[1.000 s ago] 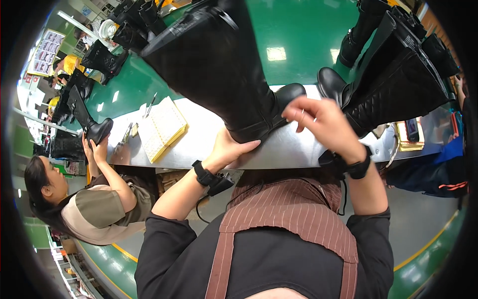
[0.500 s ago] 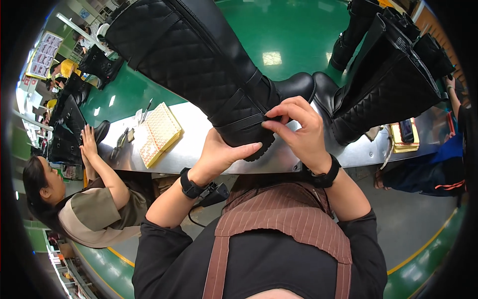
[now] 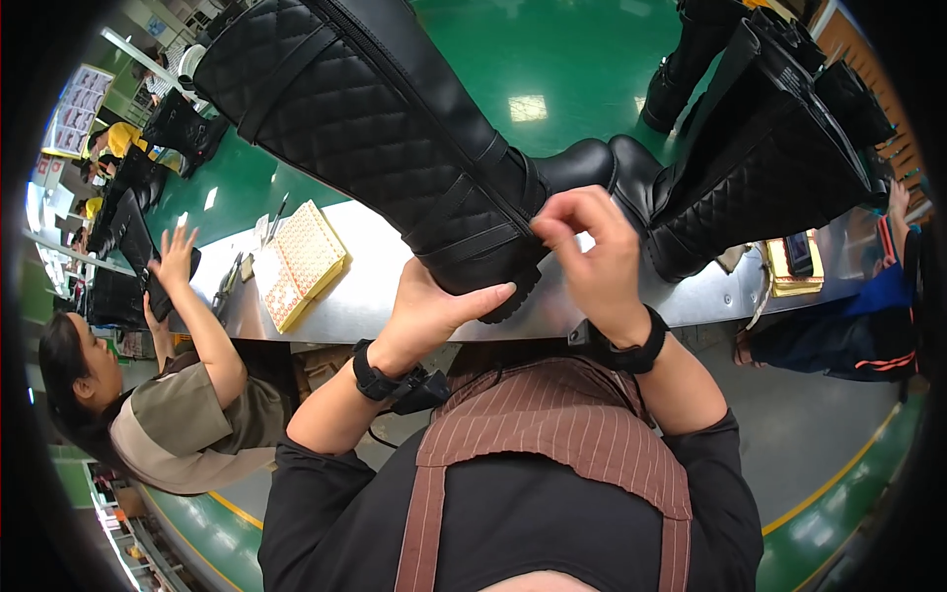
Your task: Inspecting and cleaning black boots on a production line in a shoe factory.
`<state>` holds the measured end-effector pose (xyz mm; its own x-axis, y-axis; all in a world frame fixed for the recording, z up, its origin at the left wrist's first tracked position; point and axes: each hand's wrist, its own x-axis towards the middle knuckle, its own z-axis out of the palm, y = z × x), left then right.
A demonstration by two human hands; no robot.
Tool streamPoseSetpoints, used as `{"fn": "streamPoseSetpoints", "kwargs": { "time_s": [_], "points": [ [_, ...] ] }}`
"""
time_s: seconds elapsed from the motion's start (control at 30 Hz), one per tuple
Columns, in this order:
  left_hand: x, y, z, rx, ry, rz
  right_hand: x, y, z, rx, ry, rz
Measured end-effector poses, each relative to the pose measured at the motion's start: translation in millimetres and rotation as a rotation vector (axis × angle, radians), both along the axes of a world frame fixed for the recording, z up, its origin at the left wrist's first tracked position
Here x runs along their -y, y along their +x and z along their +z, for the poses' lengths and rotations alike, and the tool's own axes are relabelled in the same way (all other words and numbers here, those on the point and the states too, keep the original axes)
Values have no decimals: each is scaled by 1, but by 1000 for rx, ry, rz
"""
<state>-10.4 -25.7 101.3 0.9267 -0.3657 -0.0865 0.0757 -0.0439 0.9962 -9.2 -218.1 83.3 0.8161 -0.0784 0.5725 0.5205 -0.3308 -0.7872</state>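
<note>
A tall black quilted boot (image 3: 365, 138) leans up and to the left above the table, its toe pointing right. My left hand (image 3: 439, 306) cups its heel from below, the thumb lying along the heel above the ridged sole. A long zipper (image 3: 414, 104) runs down the shaft to the ankle. At that lower end my right hand (image 3: 592, 247) is closed, thumb and forefinger pinched against the boot; whatever sits between the fingertips is hidden. Just right of it, a second black quilted boot (image 3: 750, 178) stands tilted, its top open, toe near the first boot's toe.
The metal table (image 3: 380, 261) carries a yellow-edged patterned pad (image 3: 304, 266), with small tools (image 3: 230, 281) left of it. A phone (image 3: 799, 255) lies on another yellow pad at right. More black boots (image 3: 681, 79) stand beyond. A co-worker (image 3: 187, 405) handles a boot at left.
My right hand's fingers have curled in tighter by the zipper's lower end. The left hand keeps its hold on the heel. The co-worker's hands have moved apart, one lifted.
</note>
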Motion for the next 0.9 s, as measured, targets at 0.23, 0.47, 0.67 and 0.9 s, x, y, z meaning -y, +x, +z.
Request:
{"fn": "streamPoseSetpoints", "kwargs": {
  "time_s": [0.23,0.47,0.67,0.9],
  "points": [
    [1,-1,-4,135,-50,37,47,-25,-6,-51,43,-144],
    [8,4,-19,270,-147,82,85,-63,-29,-324,20,-205],
    [-5,5,-29,330,56,98,104,-77,-33,-326,-29,-222],
    [-46,16,-52,296,235,453,128,-81,3,37,-282,-470]
  ]
}}
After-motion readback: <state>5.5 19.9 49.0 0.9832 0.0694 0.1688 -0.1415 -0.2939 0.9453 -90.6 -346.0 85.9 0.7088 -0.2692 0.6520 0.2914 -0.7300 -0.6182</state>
